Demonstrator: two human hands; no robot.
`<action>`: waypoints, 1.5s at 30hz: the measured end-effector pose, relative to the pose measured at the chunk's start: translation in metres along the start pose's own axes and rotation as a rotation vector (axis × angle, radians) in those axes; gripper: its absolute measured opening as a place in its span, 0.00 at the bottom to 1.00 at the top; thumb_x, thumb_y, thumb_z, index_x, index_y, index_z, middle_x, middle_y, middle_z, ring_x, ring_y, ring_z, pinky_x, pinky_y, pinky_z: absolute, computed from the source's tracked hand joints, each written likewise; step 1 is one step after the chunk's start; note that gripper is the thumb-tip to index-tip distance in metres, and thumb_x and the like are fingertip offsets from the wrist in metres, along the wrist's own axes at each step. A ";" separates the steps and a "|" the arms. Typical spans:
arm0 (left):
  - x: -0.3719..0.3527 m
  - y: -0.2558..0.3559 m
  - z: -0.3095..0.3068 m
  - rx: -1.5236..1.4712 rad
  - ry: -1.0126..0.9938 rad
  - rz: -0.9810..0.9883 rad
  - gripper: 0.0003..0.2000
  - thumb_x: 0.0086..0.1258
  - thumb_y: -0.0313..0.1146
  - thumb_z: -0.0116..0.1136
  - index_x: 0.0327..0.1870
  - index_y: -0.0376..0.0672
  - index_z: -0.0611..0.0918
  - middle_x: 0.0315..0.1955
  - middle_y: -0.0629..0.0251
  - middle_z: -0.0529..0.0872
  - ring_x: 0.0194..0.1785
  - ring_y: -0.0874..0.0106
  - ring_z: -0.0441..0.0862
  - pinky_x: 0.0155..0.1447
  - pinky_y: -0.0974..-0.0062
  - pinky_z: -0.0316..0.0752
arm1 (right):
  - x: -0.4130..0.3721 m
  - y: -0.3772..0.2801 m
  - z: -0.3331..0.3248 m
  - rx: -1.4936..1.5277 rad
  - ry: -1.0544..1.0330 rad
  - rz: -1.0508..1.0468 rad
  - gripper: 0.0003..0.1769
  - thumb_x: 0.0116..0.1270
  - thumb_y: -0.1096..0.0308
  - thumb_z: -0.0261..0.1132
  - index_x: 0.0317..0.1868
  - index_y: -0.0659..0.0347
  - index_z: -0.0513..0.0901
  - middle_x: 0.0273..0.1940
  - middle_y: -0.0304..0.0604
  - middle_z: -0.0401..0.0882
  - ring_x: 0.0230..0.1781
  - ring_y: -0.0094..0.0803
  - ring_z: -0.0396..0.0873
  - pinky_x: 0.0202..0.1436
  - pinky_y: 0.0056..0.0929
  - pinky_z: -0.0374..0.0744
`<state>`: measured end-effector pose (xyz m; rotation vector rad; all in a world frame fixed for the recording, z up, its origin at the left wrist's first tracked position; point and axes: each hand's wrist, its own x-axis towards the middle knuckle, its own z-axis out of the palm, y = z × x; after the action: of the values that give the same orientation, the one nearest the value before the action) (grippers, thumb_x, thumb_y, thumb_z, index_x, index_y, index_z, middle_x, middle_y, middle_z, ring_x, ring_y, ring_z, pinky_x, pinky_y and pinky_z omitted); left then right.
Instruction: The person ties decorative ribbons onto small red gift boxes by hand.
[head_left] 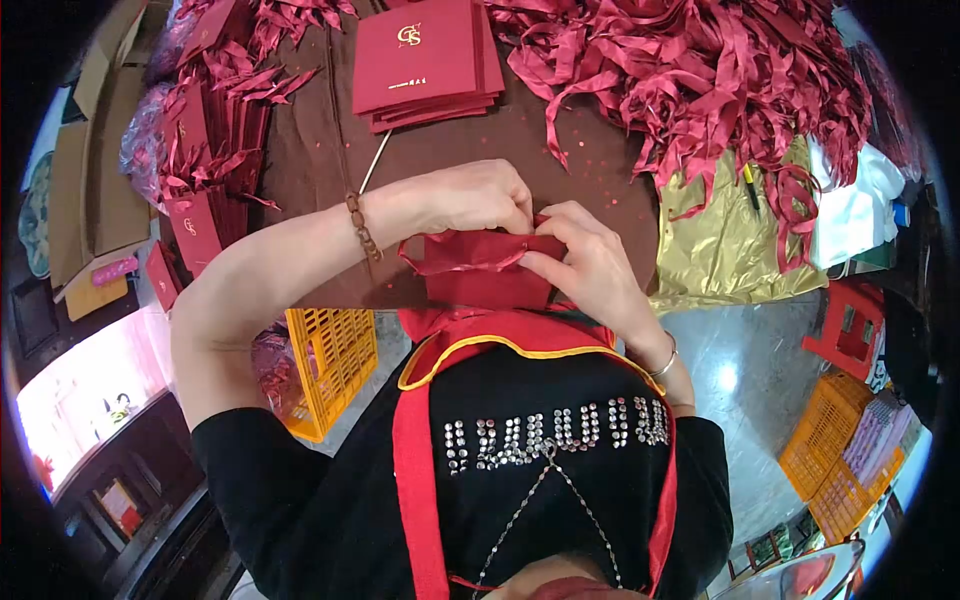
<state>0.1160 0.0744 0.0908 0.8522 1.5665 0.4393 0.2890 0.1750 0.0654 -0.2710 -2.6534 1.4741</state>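
Pinching a red pouch [485, 287] between curled fingers, the left hand [485, 195] and right hand [590, 262] seem midway, with ribbons [690, 75] heaped loose and flat pouches [415, 62] stacked beyond

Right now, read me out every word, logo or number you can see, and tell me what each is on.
"GS", perhaps "GTS": gold monogram, top of the stack of flat red pouches.
Gold line below it: too small to read.
Gold logo, lower-left red pouch: too small to be sure.
Rhinestones, black T-shirt: no readable word.
Red pouch in the hands: no visible text.
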 end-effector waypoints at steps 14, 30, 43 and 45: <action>0.007 -0.005 0.012 0.169 0.227 -0.063 0.13 0.51 0.41 0.57 0.31 0.42 0.85 0.30 0.57 0.85 0.39 0.60 0.82 0.50 0.62 0.72 | 0.006 0.022 -0.007 0.285 -0.190 -0.023 0.10 0.60 0.72 0.65 0.41 0.68 0.80 0.41 0.42 0.74 0.38 0.29 0.75 0.40 0.25 0.73; 0.005 0.038 -0.053 -0.100 0.567 0.413 0.08 0.67 0.32 0.54 0.33 0.37 0.81 0.23 0.76 0.77 0.29 0.86 0.70 0.35 0.85 0.65 | 0.015 0.020 -0.005 0.273 -0.318 -0.052 0.11 0.61 0.68 0.65 0.36 0.69 0.81 0.35 0.45 0.73 0.39 0.35 0.73 0.44 0.28 0.71; 0.017 0.048 -0.033 -0.064 0.571 0.713 0.13 0.71 0.35 0.53 0.49 0.36 0.79 0.33 0.72 0.80 0.37 0.84 0.74 0.43 0.81 0.72 | 0.015 0.028 -0.008 0.293 -0.237 -0.195 0.09 0.59 0.71 0.66 0.36 0.70 0.80 0.32 0.44 0.77 0.35 0.29 0.74 0.36 0.26 0.72; -0.007 0.035 -0.048 -0.230 0.574 0.616 0.14 0.72 0.35 0.51 0.53 0.39 0.78 0.39 0.70 0.82 0.41 0.82 0.76 0.50 0.80 0.73 | 0.009 0.029 -0.019 0.399 -0.200 0.017 0.07 0.57 0.74 0.67 0.36 0.68 0.80 0.36 0.40 0.76 0.35 0.24 0.73 0.35 0.23 0.70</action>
<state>0.0787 0.1019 0.1295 1.0792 1.6917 1.3782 0.2866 0.2078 0.0512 -0.1166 -2.4179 2.0857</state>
